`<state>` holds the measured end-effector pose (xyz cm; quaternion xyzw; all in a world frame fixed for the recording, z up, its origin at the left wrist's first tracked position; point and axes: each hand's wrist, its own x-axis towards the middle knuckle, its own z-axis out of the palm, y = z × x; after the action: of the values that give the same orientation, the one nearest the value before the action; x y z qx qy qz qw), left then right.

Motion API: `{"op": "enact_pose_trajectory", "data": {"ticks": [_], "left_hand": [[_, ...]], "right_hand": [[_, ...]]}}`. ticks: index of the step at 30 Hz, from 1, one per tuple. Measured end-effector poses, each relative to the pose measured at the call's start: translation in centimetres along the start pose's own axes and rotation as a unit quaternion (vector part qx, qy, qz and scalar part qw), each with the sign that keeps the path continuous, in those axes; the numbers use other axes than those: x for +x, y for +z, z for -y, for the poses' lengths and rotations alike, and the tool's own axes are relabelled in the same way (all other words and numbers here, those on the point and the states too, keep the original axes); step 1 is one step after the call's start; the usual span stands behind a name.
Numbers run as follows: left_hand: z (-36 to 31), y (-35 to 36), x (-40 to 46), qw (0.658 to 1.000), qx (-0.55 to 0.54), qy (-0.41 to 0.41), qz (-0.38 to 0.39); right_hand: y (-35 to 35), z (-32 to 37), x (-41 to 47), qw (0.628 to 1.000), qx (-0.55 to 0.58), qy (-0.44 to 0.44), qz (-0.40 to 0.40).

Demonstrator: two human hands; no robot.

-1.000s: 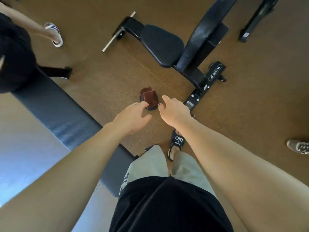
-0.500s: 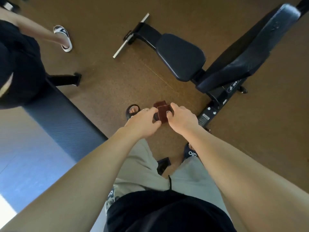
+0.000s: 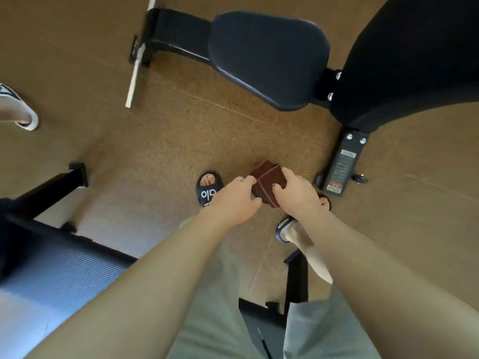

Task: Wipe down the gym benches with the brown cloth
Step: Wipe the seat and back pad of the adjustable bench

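Landmark: the brown cloth (image 3: 268,181), folded into a small thick pad, held in the air above the cork-coloured floor (image 3: 181,130), between the two hands.

Flat bench (image 3: 59,278): left of the cloth and nearer the wearer; ribbed dark pad, black leg (image 3: 51,187) splayed toward the cloth. Unwiped, by judgement.

Another person's sandalled foot (image 3: 18,110): far left of the cloth, well apart.

Wearer's left slide (image 3: 208,189): just left of the cloth, on the floor.

Left hand (image 3: 233,200): touching the cloth's left edge, fingers curled and pinching it.

Brown cloth, handling (judged): light, soft, limp once unfolded, not fragile, not slippery. The folds look ready to spring open, so hold it by the stacked edges or flat under the palm, thumb on top.

Right hand (image 3: 295,193): on the cloth's right side, fingers curled over its top, gripping.

Adjustable bench: seat pad (image 3: 269,58) beyond the cloth; raised backrest (image 3: 414,60) beyond and right; rear foot with warning label (image 3: 342,164) just right of the cloth. The upright backrest and frame bolts stand in the way of a straight sweep.
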<state>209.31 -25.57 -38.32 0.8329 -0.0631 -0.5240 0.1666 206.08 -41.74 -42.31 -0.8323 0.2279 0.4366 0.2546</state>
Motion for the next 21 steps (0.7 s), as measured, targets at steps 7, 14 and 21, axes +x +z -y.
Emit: {"op": "enact_pose_trajectory", "data": {"ticks": [7, 14, 21], "left_hand": [[2.6, 4.4, 13.2, 0.996, -0.077, -0.037, -0.029], [4.7, 7.4, 21.3, 0.996, -0.066, -0.061, -0.01], [4.5, 8.3, 23.3, 0.994, -0.091, -0.06, 0.019]], "right_hand": [[6.0, -2.8, 11.3, 0.998, 0.039, 0.036, 0.025], [10.5, -4.4, 16.7, 0.997, 0.037, 0.057, -0.04], [10.1, -4.7, 18.0, 0.986, 0.131, 0.102, -0.02]]}}
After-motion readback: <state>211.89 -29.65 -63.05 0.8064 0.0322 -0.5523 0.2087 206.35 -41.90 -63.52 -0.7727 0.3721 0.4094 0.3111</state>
